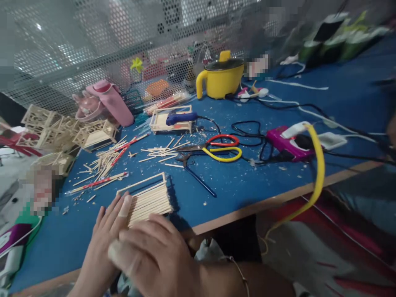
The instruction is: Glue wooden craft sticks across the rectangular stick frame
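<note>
A small panel of pale wooden sticks (150, 202) lies near the front edge of the blue table, with a raised stick frame along its far side. My left hand (108, 227) rests at the panel's left end, fingers extended and touching it, a light wrap on one finger. In front of the panel and partly over it is my right hand (154, 251), its fingers bent together and a pale covering on the thumb; whether it holds anything is hidden.
Loose sticks (161, 152), scissors (216, 148) and blue-handled pliers (199, 181) lie behind the panel. A blue glue gun (181, 118) rests on a stick model. Farther back are a yellow pot (221, 80) and pink bottle (114, 103); a magenta power strip (287, 144) sits right.
</note>
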`<act>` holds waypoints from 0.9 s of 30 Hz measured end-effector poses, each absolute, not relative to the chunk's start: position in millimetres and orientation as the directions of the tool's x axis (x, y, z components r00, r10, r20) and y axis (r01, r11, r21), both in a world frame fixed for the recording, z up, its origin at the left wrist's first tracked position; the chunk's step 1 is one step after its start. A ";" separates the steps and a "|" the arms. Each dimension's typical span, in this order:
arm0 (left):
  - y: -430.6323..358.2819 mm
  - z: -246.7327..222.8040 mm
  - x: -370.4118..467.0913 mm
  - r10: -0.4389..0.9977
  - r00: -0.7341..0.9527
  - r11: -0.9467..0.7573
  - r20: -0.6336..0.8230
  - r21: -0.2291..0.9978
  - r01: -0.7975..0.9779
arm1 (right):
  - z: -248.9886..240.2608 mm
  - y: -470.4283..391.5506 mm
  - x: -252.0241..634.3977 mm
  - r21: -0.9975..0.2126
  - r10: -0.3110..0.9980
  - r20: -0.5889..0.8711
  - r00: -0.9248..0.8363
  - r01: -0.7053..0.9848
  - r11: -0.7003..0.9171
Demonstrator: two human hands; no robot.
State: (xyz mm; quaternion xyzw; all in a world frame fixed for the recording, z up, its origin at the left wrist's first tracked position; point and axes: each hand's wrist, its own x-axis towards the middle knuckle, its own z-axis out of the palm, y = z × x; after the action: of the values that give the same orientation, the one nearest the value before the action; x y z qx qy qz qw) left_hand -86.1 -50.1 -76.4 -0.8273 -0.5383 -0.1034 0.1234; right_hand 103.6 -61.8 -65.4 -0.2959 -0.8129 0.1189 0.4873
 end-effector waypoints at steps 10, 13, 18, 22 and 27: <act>-54.0 -63.2 -77.3 0.930 0.296 -0.297 0.220 -0.029 0.954 | -99.7 -59.8 133.1 -0.539 0.598 0.786 -0.156 0.300 0.787; -54.4 -63.1 -77.0 0.928 0.305 -0.304 0.214 -0.040 0.952 | -85.1 -65.2 137.8 -0.672 0.802 0.592 -0.078 0.501 0.545; -51.9 -61.2 -74.0 0.903 0.360 -0.359 0.235 -0.050 0.932 | -68.5 -59.7 138.4 -0.737 0.905 0.396 -0.153 0.534 0.413; -51.7 -60.8 -72.4 0.891 0.377 -0.380 0.253 -0.038 0.924 | -63.7 -49.6 141.9 -0.790 0.912 0.323 -0.253 0.459 0.407; -51.3 -61.0 -72.0 0.897 0.364 -0.366 0.250 -0.042 0.930 | -66.8 -46.9 146.9 -0.892 0.958 0.238 -0.161 0.355 0.282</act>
State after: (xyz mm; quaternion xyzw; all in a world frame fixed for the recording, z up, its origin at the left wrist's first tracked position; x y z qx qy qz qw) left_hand -72.0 -51.3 -61.0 -0.8211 -0.5563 -0.0923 0.0884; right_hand 146.9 -46.9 -66.8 -0.4853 -0.6760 0.3517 0.4288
